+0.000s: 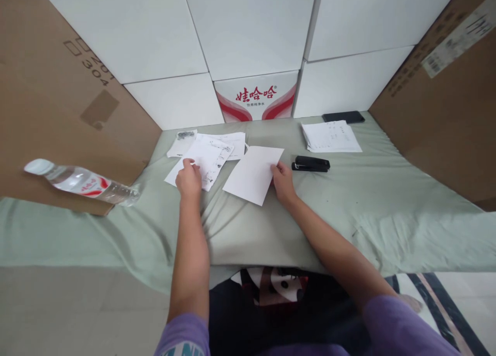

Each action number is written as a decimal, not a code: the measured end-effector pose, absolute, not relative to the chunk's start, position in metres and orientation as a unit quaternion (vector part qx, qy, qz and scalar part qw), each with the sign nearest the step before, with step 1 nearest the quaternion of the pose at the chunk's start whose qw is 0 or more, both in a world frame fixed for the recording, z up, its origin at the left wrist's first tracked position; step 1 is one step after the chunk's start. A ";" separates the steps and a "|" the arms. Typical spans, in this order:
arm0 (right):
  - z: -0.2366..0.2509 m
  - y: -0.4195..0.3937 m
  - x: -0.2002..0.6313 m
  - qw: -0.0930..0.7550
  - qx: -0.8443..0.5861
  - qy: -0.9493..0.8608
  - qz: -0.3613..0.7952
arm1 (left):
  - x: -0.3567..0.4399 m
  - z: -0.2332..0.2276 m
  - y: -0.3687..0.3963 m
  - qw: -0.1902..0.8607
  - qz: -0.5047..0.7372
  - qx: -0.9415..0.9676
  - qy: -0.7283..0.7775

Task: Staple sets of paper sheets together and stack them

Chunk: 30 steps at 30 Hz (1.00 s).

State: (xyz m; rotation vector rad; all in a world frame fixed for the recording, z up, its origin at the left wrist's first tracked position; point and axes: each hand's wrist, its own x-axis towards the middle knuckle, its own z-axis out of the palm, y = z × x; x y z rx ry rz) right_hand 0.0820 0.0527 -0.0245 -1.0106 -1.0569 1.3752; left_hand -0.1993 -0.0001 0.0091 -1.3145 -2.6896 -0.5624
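Head view: two hands on the bench. Left hand [188, 180] has fingers pressed on a printed sheet [201, 165], one of about three there. Right hand [282, 183] fingers pinch one blank sheet [253, 174], long axis tilted up-right. One stapler [310, 164] just right, one paper stack [331, 137], one phone [343, 117], one bottle [83, 182] far left.

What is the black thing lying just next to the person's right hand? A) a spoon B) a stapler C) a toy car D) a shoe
B: a black stapler lies on the green cloth just beside the right hand, which rests on a blank sheet of paper.
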 end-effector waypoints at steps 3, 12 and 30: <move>-0.024 0.052 0.082 0.539 -0.421 -0.450 0.575 | -0.204 0.003 -0.001 0.047 -0.173 -0.471 -0.864; -0.024 0.052 0.081 0.543 -0.415 -0.448 0.576 | -0.201 0.004 0.001 0.026 -0.109 -0.475 -0.873; -0.029 0.055 0.081 0.538 -0.423 -0.459 0.566 | -0.198 0.014 -0.006 0.078 -0.241 -0.401 -0.881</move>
